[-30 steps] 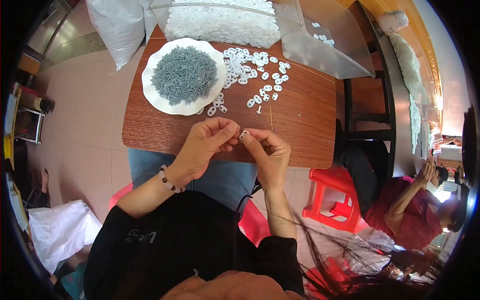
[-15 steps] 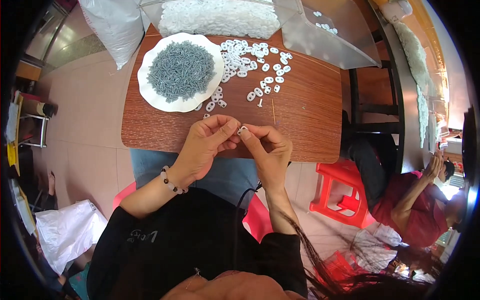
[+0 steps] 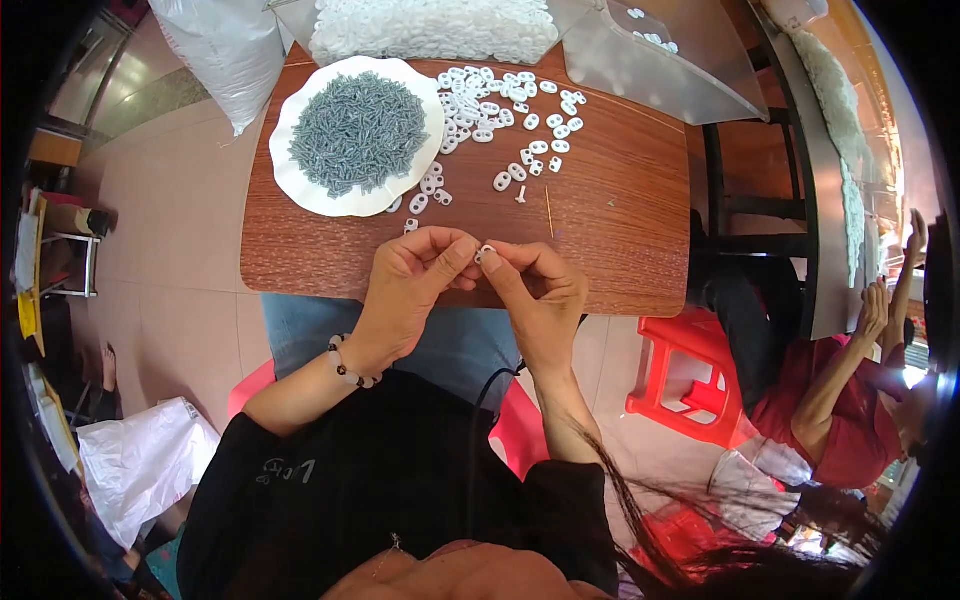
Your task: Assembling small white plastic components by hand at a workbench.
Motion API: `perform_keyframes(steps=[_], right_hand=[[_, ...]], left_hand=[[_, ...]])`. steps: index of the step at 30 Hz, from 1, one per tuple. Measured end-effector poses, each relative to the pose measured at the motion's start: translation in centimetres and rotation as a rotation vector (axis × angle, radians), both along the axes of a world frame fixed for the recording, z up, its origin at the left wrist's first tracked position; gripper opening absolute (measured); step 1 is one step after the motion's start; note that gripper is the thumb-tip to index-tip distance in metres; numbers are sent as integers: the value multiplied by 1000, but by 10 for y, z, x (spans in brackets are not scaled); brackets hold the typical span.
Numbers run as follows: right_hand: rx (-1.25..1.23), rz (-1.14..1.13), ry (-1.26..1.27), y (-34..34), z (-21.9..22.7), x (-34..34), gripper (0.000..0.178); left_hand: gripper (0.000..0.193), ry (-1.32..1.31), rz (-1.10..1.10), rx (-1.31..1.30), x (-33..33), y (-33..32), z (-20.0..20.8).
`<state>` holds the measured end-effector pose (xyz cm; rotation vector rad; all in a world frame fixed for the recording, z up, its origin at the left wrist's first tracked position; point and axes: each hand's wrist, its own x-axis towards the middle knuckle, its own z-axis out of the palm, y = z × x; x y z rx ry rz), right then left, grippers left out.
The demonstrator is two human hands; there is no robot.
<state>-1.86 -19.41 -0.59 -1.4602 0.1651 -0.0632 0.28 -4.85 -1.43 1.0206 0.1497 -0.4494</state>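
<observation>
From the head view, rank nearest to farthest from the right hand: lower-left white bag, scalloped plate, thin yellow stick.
1. Thin yellow stick: just beyond the right hand.
2. Scalloped plate: ahead, leftward.
3. White bag: picture's lower left.

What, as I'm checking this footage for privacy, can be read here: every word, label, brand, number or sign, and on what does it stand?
Black top: pale lettering on the chest; I won't copy its wording.
White sack, upper left: faint reddish marks, too blurred to read.
White piece at the right hand's fingertips: too small to tell.
White plate: none that I can make out.
</observation>
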Motion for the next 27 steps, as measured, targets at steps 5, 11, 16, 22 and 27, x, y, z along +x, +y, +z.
perform_keyframes(steps=[5, 11, 16, 22, 27], right_hand=[[-13, 6, 21, 0, 2, -2, 11], [73, -1, 17, -1, 3, -1, 11], [1, -1, 19, -1, 2, -2, 11], [36, -7, 10, 0, 3, -2, 10], [46, -24, 15, 1, 3, -3, 10]], left_hand=[[17, 12, -38, -30, 1, 3, -5], [17, 116, -37, -114, 3, 3, -2], [17, 94, -41, -98, 1, 4, -4], [19, 136, -23, -156, 1, 3, -3], [19, 145, -31, -180, 0, 3, -2]])
